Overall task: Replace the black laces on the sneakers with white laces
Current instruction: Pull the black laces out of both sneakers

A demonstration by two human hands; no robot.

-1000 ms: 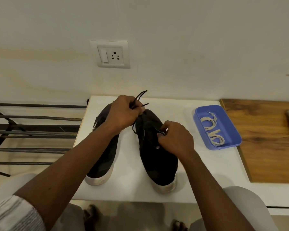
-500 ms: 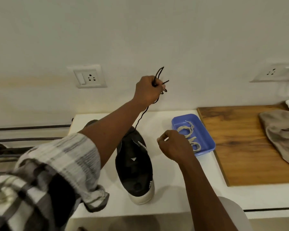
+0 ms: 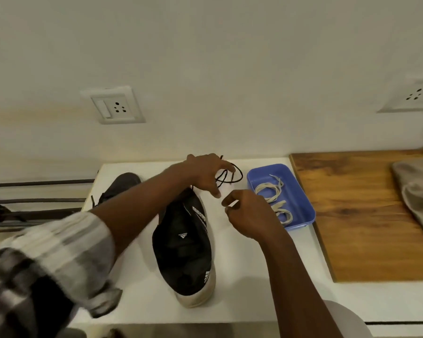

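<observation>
Two black sneakers with white soles stand on the white table. The near sneaker shows no lace; the far sneaker is half hidden behind my left forearm. My left hand is low over the table's back edge with its fingers spread. A loose black lace loops under and beside those fingers, one end sticking up behind them. My right hand hovers just left of the blue tray with curled fingers and holds nothing I can see. White laces lie coiled in the tray.
A wooden board lies to the right of the tray, with a grey cloth on its far right. Dark metal rack bars run off the table's left side. Two wall sockets sit above.
My left hand pulled the black lace free of the near sneaker, lifted it high, then came down by the tray and spread its fingers. My right hand left the sneaker.
</observation>
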